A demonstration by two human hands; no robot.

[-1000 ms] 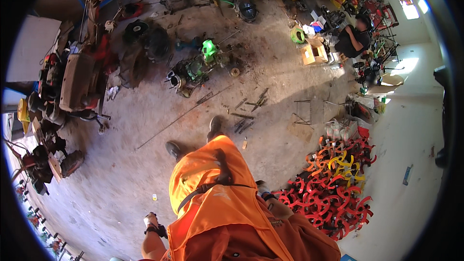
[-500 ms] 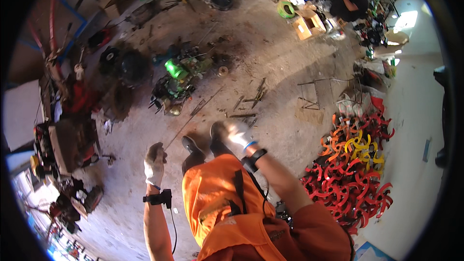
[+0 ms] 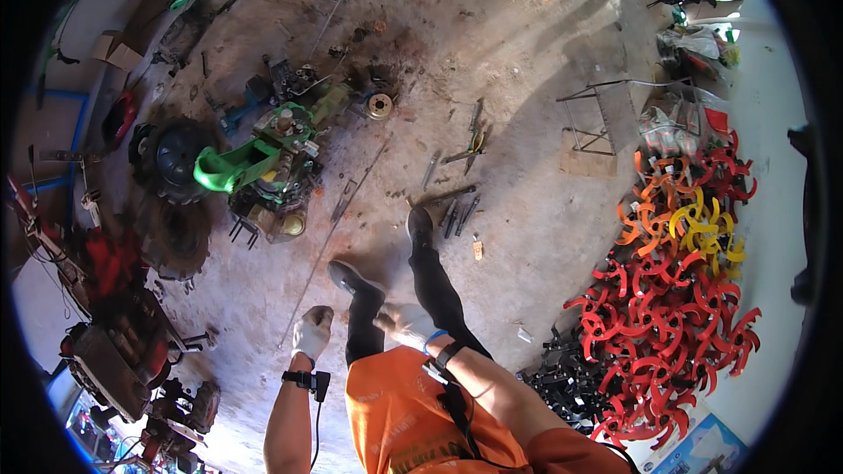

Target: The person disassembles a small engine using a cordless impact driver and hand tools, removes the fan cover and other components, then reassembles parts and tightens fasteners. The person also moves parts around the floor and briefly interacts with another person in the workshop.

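My left hand (image 3: 312, 329), in a pale glove with darker fingertips, is raised in front of my body beside my left leg, its fingers curled. My right hand (image 3: 402, 323), also gloved, hangs over my legs with its fingers bent inward. Whatever either hand holds, if anything, is too small or hidden to make out. Bands and black devices are strapped to both wrists. An orange apron (image 3: 386, 395) covers my front. A long thin rod (image 3: 351, 190) lies on the floor beyond my feet.
A green machine assembly (image 3: 263, 158) and large tyres (image 3: 176, 237) stand ahead-left. Red machinery (image 3: 105, 316) lines the left. Loose steel bars (image 3: 457, 215) lie ahead of my feet. A metal frame (image 3: 584, 123) and piles of red, orange and yellow curved blades (image 3: 659, 316) are on the right.
My hands have risen into view and moved closer together in front of me. My legs show more, one foot forward. The floor and surrounding objects have shifted in view.
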